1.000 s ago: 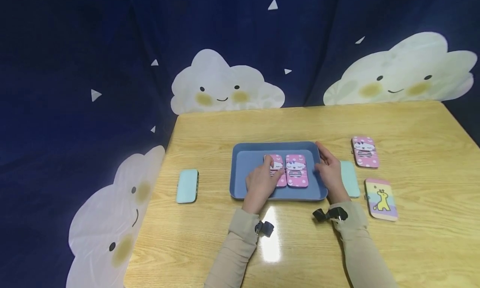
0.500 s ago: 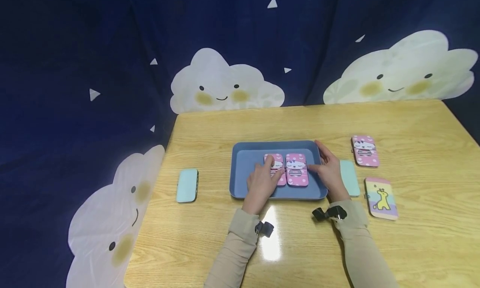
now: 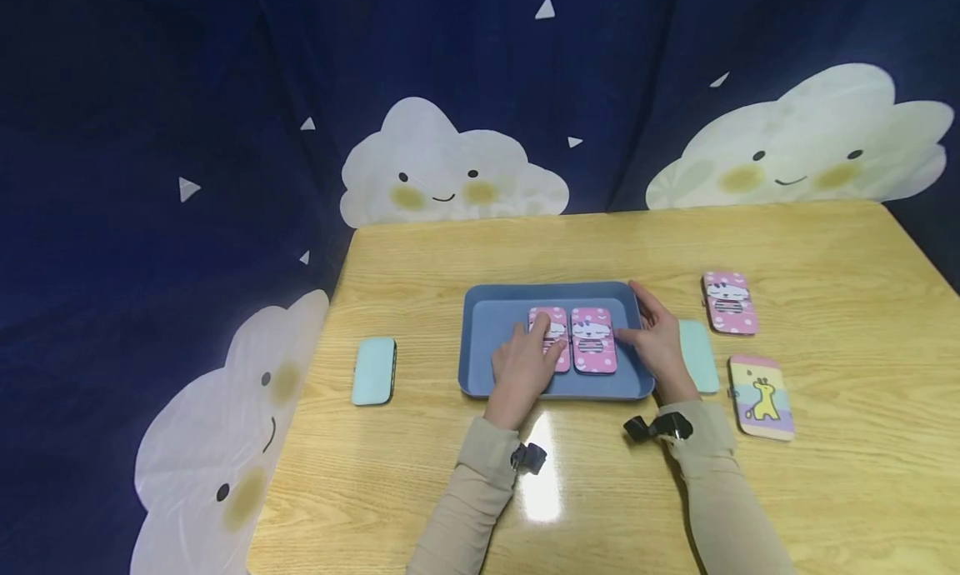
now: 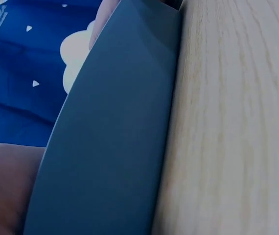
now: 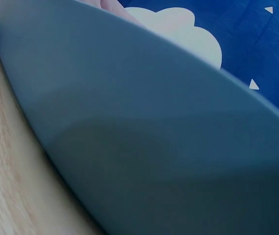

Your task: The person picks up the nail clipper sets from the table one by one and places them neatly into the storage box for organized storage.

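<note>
Inside the blue tray (image 3: 487, 317) two pink cat-print tins lie side by side. The left hand (image 3: 521, 367) reaches over the front wall and holds the left pink tin (image 3: 558, 318), its index finger on top and its thumb by the right edge. Beside that is the right pink tin (image 3: 592, 342). The right hand (image 3: 660, 350) straddles the tray's right wall, fingers along the outside, while its straight thumb touches or nearly touches the right tin's edge. Both wrist views are mostly filled by the tray's outer wall (image 4: 110, 127), which hides the tins.
A mint tin (image 3: 374, 371) lies left of the tray. To the right are another mint tin (image 3: 697, 357), partly behind the right hand, a third pink tin (image 3: 730, 302) and a giraffe-print tin (image 3: 762, 397). A dark blue cloud-print curtain (image 3: 600, 67) hangs behind the wooden table (image 3: 420, 492).
The right thumb has stretched left from the tray wall to the right pink tin. The left hand has stayed on the left tin, with only a slight shift.
</note>
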